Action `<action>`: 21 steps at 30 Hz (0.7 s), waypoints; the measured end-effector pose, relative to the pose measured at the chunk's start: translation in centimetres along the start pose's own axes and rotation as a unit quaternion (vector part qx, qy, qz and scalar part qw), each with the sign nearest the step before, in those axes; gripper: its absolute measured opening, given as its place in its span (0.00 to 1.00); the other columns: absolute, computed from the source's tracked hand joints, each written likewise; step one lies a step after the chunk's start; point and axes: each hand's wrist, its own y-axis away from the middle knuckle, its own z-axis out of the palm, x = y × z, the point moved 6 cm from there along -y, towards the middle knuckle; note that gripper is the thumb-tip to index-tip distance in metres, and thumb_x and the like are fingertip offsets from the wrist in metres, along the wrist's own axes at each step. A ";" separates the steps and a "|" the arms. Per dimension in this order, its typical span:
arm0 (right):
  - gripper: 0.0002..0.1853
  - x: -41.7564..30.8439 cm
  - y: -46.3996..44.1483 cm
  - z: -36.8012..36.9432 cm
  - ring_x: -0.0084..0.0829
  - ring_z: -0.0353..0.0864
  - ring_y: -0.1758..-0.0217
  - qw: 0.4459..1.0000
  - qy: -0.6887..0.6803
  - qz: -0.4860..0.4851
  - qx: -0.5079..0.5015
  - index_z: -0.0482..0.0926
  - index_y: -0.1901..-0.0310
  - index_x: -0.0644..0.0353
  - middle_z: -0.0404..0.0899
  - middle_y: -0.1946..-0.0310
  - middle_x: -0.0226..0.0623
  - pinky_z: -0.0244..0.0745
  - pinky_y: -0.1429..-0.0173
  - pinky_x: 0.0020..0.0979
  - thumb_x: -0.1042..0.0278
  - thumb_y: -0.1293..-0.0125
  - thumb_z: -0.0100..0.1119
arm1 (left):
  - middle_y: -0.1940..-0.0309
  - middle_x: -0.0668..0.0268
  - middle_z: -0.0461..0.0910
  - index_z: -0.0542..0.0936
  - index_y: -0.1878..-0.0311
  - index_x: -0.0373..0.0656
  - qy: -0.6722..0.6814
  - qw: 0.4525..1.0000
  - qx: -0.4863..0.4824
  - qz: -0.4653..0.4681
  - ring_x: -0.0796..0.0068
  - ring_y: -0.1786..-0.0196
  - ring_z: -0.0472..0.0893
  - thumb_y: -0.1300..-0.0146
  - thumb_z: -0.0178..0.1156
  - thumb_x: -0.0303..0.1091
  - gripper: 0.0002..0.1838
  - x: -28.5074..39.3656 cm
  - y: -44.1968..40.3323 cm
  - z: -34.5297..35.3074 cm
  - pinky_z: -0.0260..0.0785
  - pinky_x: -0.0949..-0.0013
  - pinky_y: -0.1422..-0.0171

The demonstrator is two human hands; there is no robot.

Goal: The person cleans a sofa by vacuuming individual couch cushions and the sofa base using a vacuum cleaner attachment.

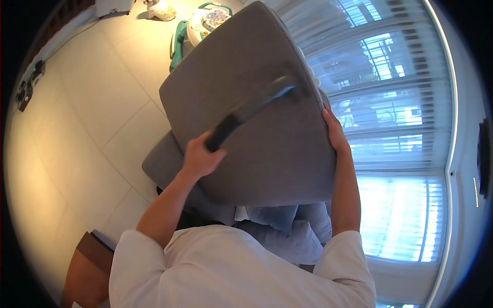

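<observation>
A large grey cushion (257, 149) stands raised in front of me, its broad flat face towards me. Wrapped round the black handle of a handheld vacuum-like tool (251, 108) is my left hand (202, 158), at the cushion's left side. The tool reaches up and right across the cushion's face, and its head is blurred near the right edge. My right hand (336, 132) presses on the cushion's right edge, fingers laid along it and the thumb side hidden.
Grey and blue pillows (280, 231) lie below the cushion. Sheer curtains (380, 118) hang at the right. A baby seat (210, 20) stands beyond the cushion on the tiled floor (87, 123). A brown object (87, 267) is at the lower left.
</observation>
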 end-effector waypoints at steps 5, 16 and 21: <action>0.36 -0.5 0.8 0.0 0.44 0.61 0.21 1.000 0.016 -0.014 0.004 0.64 0.24 0.56 0.66 0.27 0.50 0.51 0.21 0.34 0.40 0.24 0.46 | 0.73 0.55 0.81 0.82 0.53 0.41 0.006 1.000 0.012 0.022 0.62 0.68 0.85 0.47 0.68 0.38 0.18 1.4 -4.7 3.5 0.75 0.58 0.58; 0.36 4.1 -0.7 -0.5 0.45 0.65 0.24 1.000 -0.020 -0.015 0.018 0.64 0.25 0.57 0.69 0.29 0.53 0.56 0.23 0.34 0.40 0.25 0.47 | 0.75 0.57 0.82 0.84 0.59 0.37 -0.107 0.945 0.089 -0.297 0.65 0.70 0.83 0.48 0.66 0.37 0.16 -28.8 11.4 -9.0 0.75 0.58 0.60; 0.35 1.2 0.4 -1.2 0.43 0.74 0.32 0.992 0.055 0.065 0.091 0.73 0.31 0.60 0.77 0.38 0.49 0.65 0.29 0.37 0.37 0.27 0.50 | 0.70 0.50 0.84 0.84 0.54 0.42 -0.121 0.991 0.037 -0.053 0.48 0.63 0.85 0.52 0.70 0.41 0.21 -12.5 6.8 -2.4 0.77 0.55 0.54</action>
